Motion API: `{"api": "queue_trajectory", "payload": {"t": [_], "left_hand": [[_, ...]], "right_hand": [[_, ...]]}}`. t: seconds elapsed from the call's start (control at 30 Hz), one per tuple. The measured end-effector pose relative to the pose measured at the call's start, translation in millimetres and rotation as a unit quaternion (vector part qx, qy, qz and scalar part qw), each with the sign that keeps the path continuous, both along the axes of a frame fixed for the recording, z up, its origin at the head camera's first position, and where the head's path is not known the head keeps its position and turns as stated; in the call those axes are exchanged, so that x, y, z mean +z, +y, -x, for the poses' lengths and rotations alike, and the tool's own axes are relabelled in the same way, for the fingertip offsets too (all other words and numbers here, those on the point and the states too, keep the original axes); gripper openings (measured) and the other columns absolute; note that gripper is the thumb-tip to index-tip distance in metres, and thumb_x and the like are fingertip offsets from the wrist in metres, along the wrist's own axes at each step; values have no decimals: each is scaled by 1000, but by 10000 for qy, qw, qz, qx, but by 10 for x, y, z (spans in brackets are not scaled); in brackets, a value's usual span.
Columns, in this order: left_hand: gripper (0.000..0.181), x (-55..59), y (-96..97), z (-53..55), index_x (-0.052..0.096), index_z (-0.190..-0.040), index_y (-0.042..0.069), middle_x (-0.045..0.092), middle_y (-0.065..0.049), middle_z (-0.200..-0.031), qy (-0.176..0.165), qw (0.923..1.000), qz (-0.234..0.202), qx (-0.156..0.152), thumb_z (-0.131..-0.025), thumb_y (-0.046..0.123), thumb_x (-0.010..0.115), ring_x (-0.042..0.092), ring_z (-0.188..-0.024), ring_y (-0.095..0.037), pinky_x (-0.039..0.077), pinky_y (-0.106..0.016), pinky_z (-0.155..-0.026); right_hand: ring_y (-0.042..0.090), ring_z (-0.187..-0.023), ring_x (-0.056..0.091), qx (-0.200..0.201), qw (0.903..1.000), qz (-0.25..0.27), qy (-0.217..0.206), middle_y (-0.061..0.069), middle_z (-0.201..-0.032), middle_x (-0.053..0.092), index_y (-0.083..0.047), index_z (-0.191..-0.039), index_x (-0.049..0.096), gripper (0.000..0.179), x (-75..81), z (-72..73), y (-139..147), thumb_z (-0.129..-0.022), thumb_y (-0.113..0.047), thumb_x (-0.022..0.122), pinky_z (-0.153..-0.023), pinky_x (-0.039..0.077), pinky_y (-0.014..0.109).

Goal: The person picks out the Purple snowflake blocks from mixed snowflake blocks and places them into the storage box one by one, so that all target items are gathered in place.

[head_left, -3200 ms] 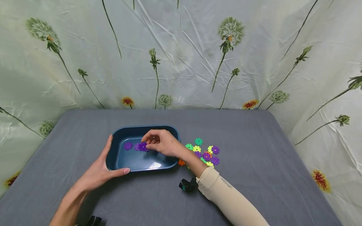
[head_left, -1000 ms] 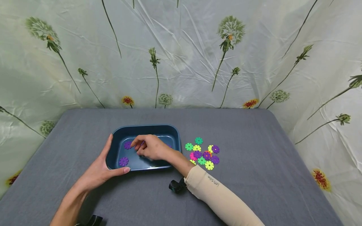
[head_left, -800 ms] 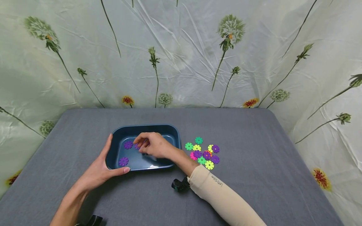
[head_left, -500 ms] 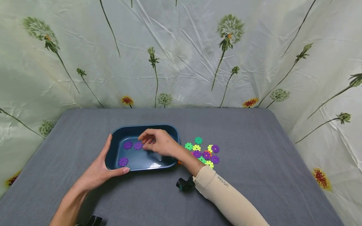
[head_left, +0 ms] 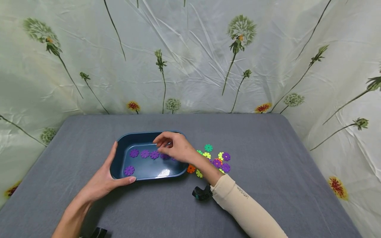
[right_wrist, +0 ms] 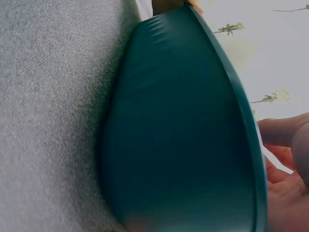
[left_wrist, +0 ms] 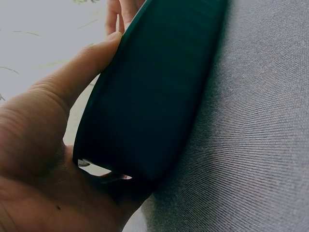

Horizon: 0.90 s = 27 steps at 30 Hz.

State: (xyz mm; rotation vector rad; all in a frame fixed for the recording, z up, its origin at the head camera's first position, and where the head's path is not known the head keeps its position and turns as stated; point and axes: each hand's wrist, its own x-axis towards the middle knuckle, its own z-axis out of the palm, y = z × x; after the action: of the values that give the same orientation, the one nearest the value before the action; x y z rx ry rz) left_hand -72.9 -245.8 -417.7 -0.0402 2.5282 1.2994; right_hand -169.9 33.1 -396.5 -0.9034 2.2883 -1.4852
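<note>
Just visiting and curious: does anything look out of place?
One purple disc lies alone at the near left of the blue tray, out of line with the row of purple discs. Nothing looks damaged.

And here's the grey tabletop (head_left: 256, 142), its far edge running straight between rounded corners, with a fine ribbed weave showing close up in the left wrist view. Right behind it rises a pale, glossy curtain (head_left: 196, 43), creased hard through the middle and wrapping round both sides. Look at the print: a big dandelion head (head_left: 242, 30) right of centre, its twin (head_left: 40, 29) over at upper left, and slim green buds (head_left: 160, 61) on dark stems between. Down low, red-and-yellow blooms (head_left: 133, 106) dot the cloth, with small pale puffballs (head_left: 173, 104) nearby!
</note>
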Motion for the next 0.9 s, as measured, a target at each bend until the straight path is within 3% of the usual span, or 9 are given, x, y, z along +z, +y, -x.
{"api": "queue_trajectory", "payload": {"t": [0.4, 0.9], "left_hand": [[135, 5, 7, 6, -27, -162, 34, -12, -27, -173, -27, 10000, 67, 21, -86, 34, 85, 9, -153, -62, 22, -83, -111], [136, 20, 8, -13, -24, -162, 39, -14, -22, -175, 107, 9999, 44, -9, -84, 37, 87, 6, -155, -61, 19, -85, -110]], "right_hand": [[14, -97, 67, -298, 9992, 260, -88, 19, -120, 72, -6, -122, 71, 24, 65, -11, 172, -98, -4, 70, -85, 55, 23], [22, -96, 69, -777, 9957, 495, 91, 17, -114, 74, 1, -120, 72, 24, 83, -11, 426, -96, -2, 71, -83, 57, 26]]}}
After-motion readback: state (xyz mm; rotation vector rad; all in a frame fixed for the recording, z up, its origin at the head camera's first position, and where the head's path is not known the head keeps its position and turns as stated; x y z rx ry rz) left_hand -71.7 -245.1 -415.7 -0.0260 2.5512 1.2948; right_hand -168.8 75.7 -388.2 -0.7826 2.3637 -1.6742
